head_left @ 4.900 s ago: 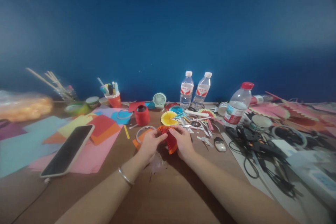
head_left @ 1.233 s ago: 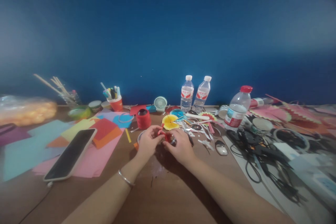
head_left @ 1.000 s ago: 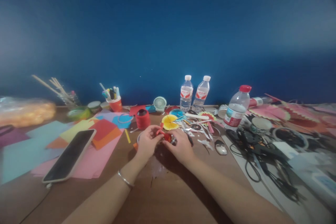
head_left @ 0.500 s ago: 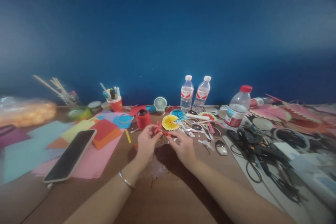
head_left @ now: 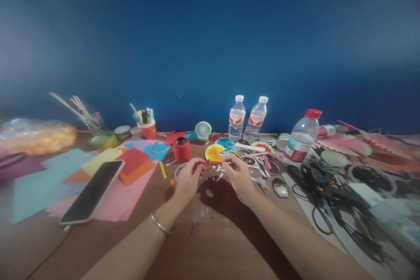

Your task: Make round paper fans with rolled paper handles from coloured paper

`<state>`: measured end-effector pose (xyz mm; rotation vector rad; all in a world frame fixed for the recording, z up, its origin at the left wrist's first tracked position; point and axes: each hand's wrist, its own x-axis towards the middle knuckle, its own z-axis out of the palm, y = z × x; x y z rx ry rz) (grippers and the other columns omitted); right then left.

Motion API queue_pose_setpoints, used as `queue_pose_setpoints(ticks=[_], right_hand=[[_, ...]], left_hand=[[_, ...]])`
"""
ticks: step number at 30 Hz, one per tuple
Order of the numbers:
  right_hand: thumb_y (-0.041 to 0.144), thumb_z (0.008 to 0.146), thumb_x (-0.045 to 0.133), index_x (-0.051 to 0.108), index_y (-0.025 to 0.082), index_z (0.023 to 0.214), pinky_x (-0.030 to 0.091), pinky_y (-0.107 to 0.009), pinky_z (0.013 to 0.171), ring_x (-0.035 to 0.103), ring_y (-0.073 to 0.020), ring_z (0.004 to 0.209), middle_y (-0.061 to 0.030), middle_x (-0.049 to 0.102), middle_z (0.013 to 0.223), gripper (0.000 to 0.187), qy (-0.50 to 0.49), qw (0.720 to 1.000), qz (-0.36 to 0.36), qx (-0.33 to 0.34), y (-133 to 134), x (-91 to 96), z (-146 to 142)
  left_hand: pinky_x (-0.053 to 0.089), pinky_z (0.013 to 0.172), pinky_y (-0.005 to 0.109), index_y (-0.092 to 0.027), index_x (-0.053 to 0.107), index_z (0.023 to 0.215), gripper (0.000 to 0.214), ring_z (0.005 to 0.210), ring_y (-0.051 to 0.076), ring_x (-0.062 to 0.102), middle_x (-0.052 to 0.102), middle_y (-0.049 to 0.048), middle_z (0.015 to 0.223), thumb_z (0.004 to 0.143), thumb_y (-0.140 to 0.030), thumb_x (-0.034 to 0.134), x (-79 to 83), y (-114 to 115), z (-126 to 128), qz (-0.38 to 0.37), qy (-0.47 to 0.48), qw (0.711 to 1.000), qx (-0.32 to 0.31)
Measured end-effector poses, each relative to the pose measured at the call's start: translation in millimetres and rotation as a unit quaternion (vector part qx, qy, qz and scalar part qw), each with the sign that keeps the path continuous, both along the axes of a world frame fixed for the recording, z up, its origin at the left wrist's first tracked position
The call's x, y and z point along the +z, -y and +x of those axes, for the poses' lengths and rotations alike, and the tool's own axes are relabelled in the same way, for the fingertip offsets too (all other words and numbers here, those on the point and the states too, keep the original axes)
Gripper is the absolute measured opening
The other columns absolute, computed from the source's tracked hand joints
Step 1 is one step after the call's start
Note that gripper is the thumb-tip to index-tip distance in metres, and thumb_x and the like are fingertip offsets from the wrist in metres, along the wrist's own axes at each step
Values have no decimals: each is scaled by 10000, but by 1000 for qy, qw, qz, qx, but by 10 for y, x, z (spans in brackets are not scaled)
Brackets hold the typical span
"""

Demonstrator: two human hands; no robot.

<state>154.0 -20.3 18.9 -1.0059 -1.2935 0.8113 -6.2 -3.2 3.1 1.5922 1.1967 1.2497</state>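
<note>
A thin red strip (head_left: 215,162) stretches between my two hands above the table; I cannot make out its material. My left hand (head_left: 189,178) pinches its left end between thumb and fingers. My right hand (head_left: 239,177) holds the right end in a similar pinch. Just beyond the strip lies a round, pleated yellow paper fan (head_left: 214,153), with a pleated blue paper fan (head_left: 225,143) behind it. A spool of red thread (head_left: 182,149) stands upright beyond my left hand.
At left, a phone (head_left: 93,192) lies on coloured paper sheets (head_left: 136,201). A red cup of pens (head_left: 148,130), a small fan (head_left: 203,130) and two water bottles (head_left: 236,118) line the back. At right are a red-capped bottle (head_left: 300,140), a mouse (head_left: 280,188) and black cables (head_left: 328,192).
My hands have moved slightly apart, and the red piece, bunched up before, is now stretched between them. The whole view has shifted a little.
</note>
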Motion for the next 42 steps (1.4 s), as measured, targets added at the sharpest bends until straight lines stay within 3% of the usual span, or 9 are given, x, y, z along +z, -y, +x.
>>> queue_pose_setpoints(ticks=[4,6,9,12,15,22,29,42], right_hand=[[176,712,518,578,197,704,400,-264,657,537,-170,837,-43,601,954,64,49,994,52,78,74,101,-31],[178,733,493,578,201,743,396,-258,631,541,-151,751,-27,617,887,89,62,991,23,113,93,84,-66],[215,739,488,579,191,756,360,-236,536,480,-118,565,15,571,662,96,70,993,-43,85,68,-7,-102],[246,715,509,561,177,697,320,-218,486,418,-100,496,46,485,546,88,11,993,-101,61,14,-85,-111],[244,679,530,539,171,630,309,-207,482,411,-94,501,48,477,535,88,-69,985,-133,81,-17,-109,-110],[208,622,552,535,167,592,308,-202,474,395,-87,484,43,467,541,54,-179,966,-147,117,0,-109,-143],[191,633,545,529,168,598,293,-201,492,380,-84,474,63,432,487,44,-181,966,-138,119,27,-95,-172],[139,629,476,502,175,630,276,-192,465,371,-79,468,61,447,527,45,-140,980,-110,94,28,-138,-174]], left_hand=[[409,602,241,-200,559,856,162,646,136,531,579,-8,711,786,-221,415,44,58,-19,64,-128,989,-26],[402,642,243,-201,552,856,186,701,141,531,586,-10,749,754,-146,406,86,81,-18,91,-160,982,-45],[399,669,247,-199,535,851,207,727,142,527,577,-11,766,732,-106,393,124,98,-4,99,-170,979,-58],[405,654,256,-202,492,892,160,696,142,531,553,-16,737,768,-156,402,101,89,9,69,-134,986,-69],[399,567,241,-203,475,889,115,616,135,522,544,-21,688,783,-215,434,46,58,10,31,-67,994,-77],[390,460,221,-182,550,797,124,484,115,499,581,-20,590,710,-266,578,2,6,-1,-26,61,994,-85],[436,457,221,-162,561,804,170,500,116,540,617,4,612,678,-255,627,8,29,6,-62,100,988,-95],[451,468,225,-179,575,776,77,511,113,539,601,-10,624,705,-205,584,7,53,13,-9,74,992,-105]])
